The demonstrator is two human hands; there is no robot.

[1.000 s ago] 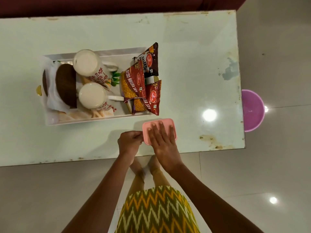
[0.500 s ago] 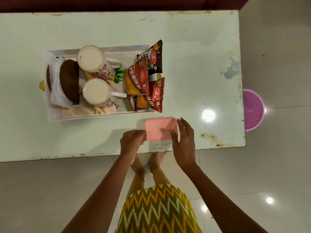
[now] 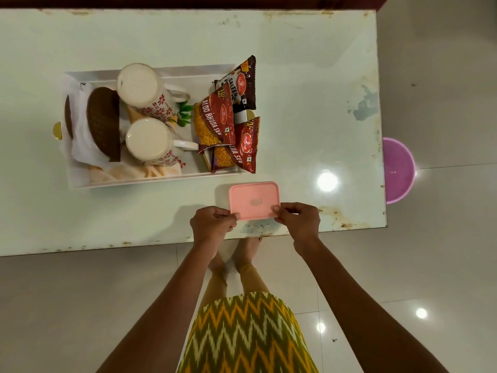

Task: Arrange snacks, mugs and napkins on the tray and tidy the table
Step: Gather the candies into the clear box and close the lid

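Hands: left hand [image 3: 212,224] and right hand [image 3: 298,220] now each pinch a near corner of the pink box [image 3: 254,200], just beside the near edge of the tray [image 3: 150,179]; right palm was flat on top a second ago, so likely ready to move.

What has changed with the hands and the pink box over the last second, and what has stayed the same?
The right hand lifted off the top of the pink box, moved to its right side and now pinches the near right corner. The left hand kept gripping the left edge. The tray, mugs and snack packets stayed put.
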